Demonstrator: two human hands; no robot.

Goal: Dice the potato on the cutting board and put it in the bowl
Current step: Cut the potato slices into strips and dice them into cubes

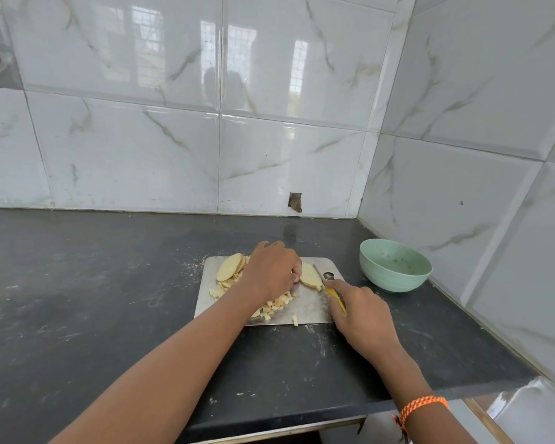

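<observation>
On the dark table (77, 283), head view: metal cutting board (305, 307) sits mid-scene. Left hand (271, 270) has its fingers curled down on a potato slice (310, 275) at the board's far right, pinning it flat. Right hand (359, 312) is wrapped round a yellow-handled knife (334, 294), with the blade just right of that slice. Stacked slices (229, 267) lie at the far left of the board, and diced potato pieces (269, 307) are piled near-left, partly under the left forearm. Green bowl (394, 265) stands right of the board, apart from it.
</observation>
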